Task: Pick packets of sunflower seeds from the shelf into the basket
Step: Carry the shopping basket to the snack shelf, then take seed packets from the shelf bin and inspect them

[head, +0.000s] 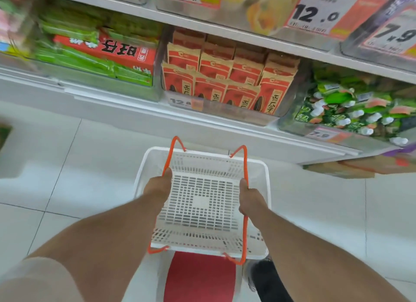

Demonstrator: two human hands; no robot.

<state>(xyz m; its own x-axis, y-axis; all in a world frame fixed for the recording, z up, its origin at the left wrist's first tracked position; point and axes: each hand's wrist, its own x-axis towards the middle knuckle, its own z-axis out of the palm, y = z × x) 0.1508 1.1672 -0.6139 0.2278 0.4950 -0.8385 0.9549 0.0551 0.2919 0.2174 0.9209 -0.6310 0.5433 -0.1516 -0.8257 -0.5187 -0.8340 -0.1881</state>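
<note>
Head view, looking down: left hand (158, 187) at 7 o'clock of the frame centre, fingers curled round the left orange handle (167, 164) of the white basket (267, 189); right hand (248, 198) at 5 o'clock, fingers gripping the right orange handle (246, 166); both forearms extended forward, the basket held level above the tiled floor (67, 166); sunflower seed packets (225, 81) upright in a clear shelf bin at 12 o'clock, well apart from the basket; green packs (74, 54) at 10 o'clock; green sweets (351, 108) at 2 o'clock; price tag (319, 11) above.
</note>
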